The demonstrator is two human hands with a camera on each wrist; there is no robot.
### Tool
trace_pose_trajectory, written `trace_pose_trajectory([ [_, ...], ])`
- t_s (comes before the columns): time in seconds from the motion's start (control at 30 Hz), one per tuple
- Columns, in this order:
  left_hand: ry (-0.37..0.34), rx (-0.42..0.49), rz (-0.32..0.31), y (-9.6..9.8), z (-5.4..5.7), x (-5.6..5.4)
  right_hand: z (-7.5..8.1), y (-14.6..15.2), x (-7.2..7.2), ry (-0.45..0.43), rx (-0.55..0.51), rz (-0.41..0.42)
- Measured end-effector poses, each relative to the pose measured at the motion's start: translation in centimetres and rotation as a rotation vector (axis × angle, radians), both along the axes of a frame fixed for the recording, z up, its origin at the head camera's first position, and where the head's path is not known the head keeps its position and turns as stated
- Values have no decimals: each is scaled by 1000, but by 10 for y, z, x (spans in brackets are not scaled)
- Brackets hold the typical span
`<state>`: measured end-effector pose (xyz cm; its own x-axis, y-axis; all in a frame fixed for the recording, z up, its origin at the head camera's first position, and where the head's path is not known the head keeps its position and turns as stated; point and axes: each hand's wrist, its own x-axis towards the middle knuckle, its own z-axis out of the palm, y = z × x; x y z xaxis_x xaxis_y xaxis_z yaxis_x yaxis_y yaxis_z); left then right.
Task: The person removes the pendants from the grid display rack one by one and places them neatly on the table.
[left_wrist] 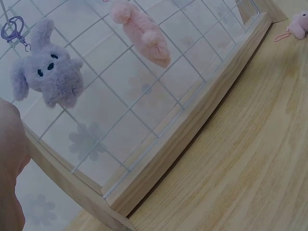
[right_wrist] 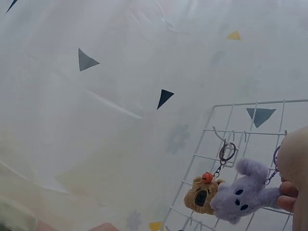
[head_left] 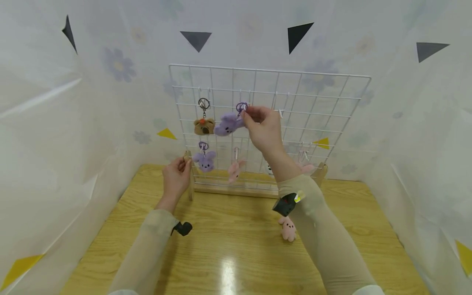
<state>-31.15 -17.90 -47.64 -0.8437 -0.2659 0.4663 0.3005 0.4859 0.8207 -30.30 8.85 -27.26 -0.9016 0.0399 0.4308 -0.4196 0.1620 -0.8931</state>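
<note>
My right hand (head_left: 266,129) pinches a purple plush keychain (head_left: 226,125) by its purple ring (head_left: 241,107), right at a hook on the white wire grid rack (head_left: 269,70). The plush tilts sideways, its head toward the left. My left hand (head_left: 175,178) grips the top of the rack's left wooden post (head_left: 190,184). Beside the tilted plush, a brown bear keychain (head_left: 204,127) with a red bell (right_wrist: 207,177) hangs from its own hook. Below it hangs another purple bunny keychain (left_wrist: 55,72), close to my left hand.
On the lower row hang a pink plush (head_left: 234,171), a white one (head_left: 269,169) half hidden by my right wrist, and another pink one (head_left: 306,168). A pink plush (head_left: 288,229) lies on the wooden table (head_left: 221,229) by my right forearm. Patterned sheeting surrounds the table.
</note>
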Motion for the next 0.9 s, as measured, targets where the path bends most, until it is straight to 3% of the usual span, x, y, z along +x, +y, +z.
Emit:
trace_pose_trajectory([
  [0.2,-7,1,3,2,2,1,0,0,1,-47,-102,37],
  [0.43,-5,10,4,1,1,1,0,-3,0,-24,-94,-11],
  [0.73,-13,13,0,1,1,1,1,-6,1,-63,-142,28],
  [0.9,-15,26,-4,1,0,1,-1,-4,1,-29,-151,27],
])
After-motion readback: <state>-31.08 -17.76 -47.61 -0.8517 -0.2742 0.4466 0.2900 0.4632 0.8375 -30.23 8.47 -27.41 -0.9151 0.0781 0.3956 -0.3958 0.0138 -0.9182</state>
